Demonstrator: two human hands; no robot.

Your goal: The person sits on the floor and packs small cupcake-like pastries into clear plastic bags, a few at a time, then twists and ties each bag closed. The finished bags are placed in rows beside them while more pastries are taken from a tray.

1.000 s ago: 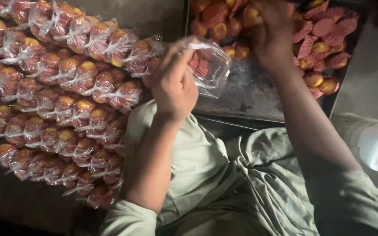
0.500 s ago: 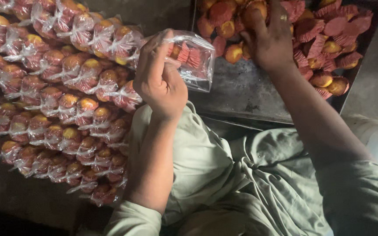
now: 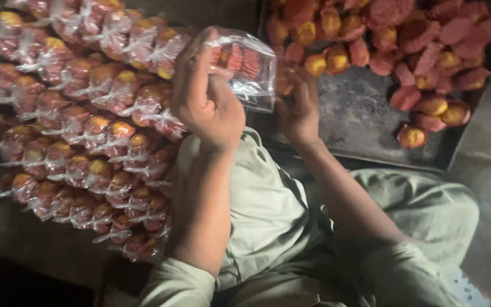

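Note:
My left hand [image 3: 206,96] grips a clear plastic bag [image 3: 248,68] that holds a few small cakes in red paper cups. My right hand [image 3: 296,108] is at the bag's open right side, and it seems to hold a yellow cake against the bag's mouth; the blur hides the exact grip. Behind both hands lies a dark metal tray [image 3: 359,119] with several loose cakes [image 3: 421,57] piled along its far and right sides.
Rows of tied, filled bags of cakes [image 3: 86,125] cover the surface on the left, stacked close together. My knees in pale green cloth [image 3: 268,216] fill the lower middle. The tray's near edge runs just beyond my knees.
My right hand has come back from the pile of cakes on the tray to the mouth of the bag. My left hand has kept the bag raised.

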